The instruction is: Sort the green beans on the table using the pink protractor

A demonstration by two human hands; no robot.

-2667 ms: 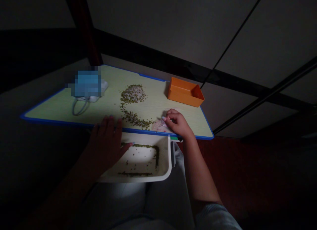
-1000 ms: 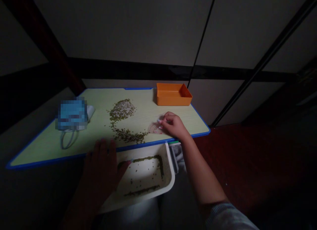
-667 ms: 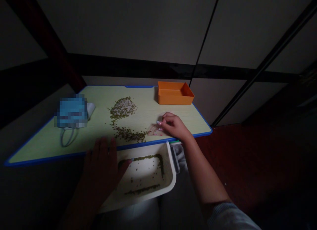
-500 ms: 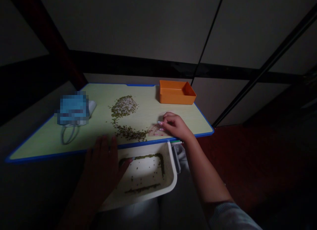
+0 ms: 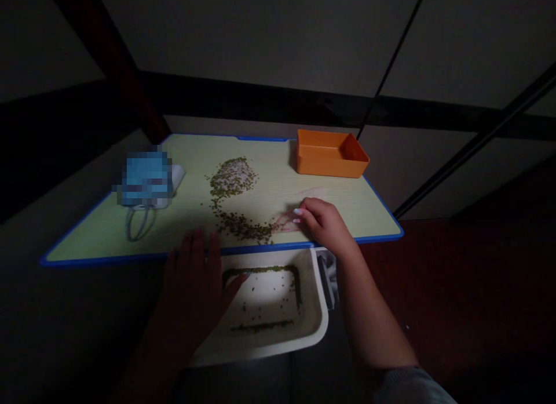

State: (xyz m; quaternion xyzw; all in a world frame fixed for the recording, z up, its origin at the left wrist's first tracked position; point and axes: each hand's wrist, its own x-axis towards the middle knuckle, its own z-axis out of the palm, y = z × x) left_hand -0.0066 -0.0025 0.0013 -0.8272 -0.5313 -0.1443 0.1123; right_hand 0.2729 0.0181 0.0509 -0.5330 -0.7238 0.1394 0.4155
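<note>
My right hand (image 5: 324,221) rests near the front edge of the table with its fingers curled, thumb and fingertips pinched at a thin, see-through sheet with pink marks (image 5: 286,221). Part of that sheet lies under the hand. Left of its edge is a band of small green beans (image 5: 243,227). Behind the band sits a heap of green beans mixed with pale grains (image 5: 234,177). My left hand (image 5: 195,282) is spread open, fingertips at the table edge and thumb over a white tub (image 5: 319,317). Green beans line the tub's floor edges.
An orange box (image 5: 332,167) stands at the back right of the blue-edged table (image 5: 269,189). To the left is a blurred-out blue object (image 5: 145,178) with a looped strap (image 5: 136,224). A cabinet wall (image 5: 243,39) rises behind. The light is dim.
The view has shifted, so the table and both hands appear farther right. More of the see-through sheet shows behind my right hand. My left hand stays spread at the edge.
</note>
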